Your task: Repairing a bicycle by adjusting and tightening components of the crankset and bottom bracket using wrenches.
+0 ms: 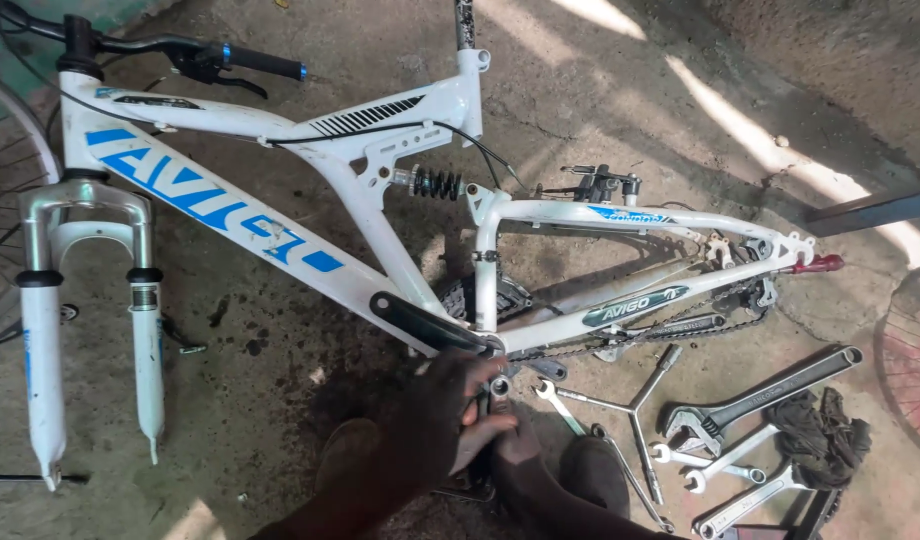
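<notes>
Bottom bracket of the white bicycle frame lies on the floor directly above your fingers: left hand curled on it, nearer; right hand beneath, grip unclear.

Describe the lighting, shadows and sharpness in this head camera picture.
Head view: sunlit streaks cross the concrete floor at upper right; the white and blue bicycle frame lies in soft, even shade, sharp; the left hand and right hand at the bottom bracket are dark, underexposed; steel spanners show mild glare.
</notes>
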